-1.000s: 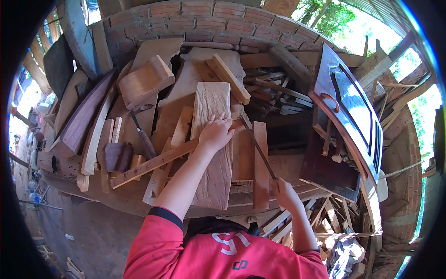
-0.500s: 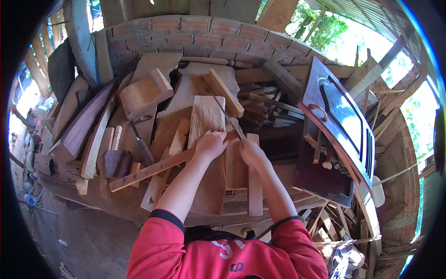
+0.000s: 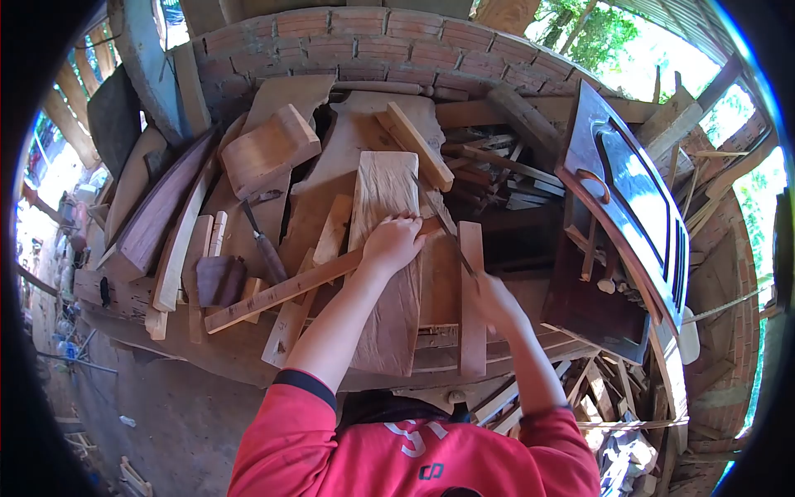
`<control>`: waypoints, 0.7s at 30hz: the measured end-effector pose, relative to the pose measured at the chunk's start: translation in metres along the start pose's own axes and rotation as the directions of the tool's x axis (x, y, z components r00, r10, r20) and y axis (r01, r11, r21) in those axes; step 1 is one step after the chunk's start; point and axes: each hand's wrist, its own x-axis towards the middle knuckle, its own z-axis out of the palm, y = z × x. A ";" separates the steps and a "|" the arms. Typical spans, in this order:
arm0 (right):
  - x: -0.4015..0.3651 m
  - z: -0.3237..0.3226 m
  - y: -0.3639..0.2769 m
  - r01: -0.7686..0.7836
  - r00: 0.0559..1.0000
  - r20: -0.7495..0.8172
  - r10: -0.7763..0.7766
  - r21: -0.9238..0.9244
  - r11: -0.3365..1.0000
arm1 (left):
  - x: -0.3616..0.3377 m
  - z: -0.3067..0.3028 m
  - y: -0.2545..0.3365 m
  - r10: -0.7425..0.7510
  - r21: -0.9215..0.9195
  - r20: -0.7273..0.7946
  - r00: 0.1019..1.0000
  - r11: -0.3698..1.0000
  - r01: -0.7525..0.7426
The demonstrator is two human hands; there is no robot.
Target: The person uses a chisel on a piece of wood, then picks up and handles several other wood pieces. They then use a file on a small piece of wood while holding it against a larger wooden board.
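My left hand (image 3: 392,245) presses down on a long narrow wooden strip (image 3: 290,291), its fingers closed over the strip near the right end. Beneath it lies a broad plank (image 3: 386,189) with rough grain, and the strip crosses that plank at a slant. In my right hand (image 3: 495,303) is a long, narrow, dark metal blade tool (image 3: 448,222), its handle hidden in my fist. The blade slants up and left, overlapping the right end of the strip. Close by my right hand, a short reddish board (image 3: 472,344) lies lengthwise on the bench.
A chisel-like tool (image 3: 267,251) with a dark handle lies left of the strip, near a dark wood block (image 3: 221,282). A curved wood block (image 3: 271,151) sits further back. At right leans a glossy dark panel (image 3: 633,195). A brick wall (image 3: 364,37) closes the back.
My right hand has moved right and back toward my body, drawing the blade along with it. My left hand still holds the strip on the plank. The view has shifted slightly.
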 end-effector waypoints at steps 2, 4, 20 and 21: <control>0.036 -0.014 -0.042 -0.070 0.996 0.069 0.061 0.141 0.988 | 0.000 0.000 0.001 -0.005 0.021 0.003 1.000 1.000 0.005; 0.074 -0.004 -0.048 0.039 0.999 -0.007 -0.039 0.090 0.995 | -0.001 0.000 0.002 -0.033 0.004 -0.036 0.999 0.999 0.033; -0.061 -0.014 0.014 -0.073 0.997 0.024 0.076 -0.102 0.992 | -0.001 -0.009 0.005 -0.062 0.035 0.062 0.996 0.998 0.060; -0.043 -0.012 0.012 -0.008 1.000 0.006 0.008 -0.106 0.994 | -0.001 -0.008 0.005 -0.075 0.035 0.068 0.995 0.997 0.073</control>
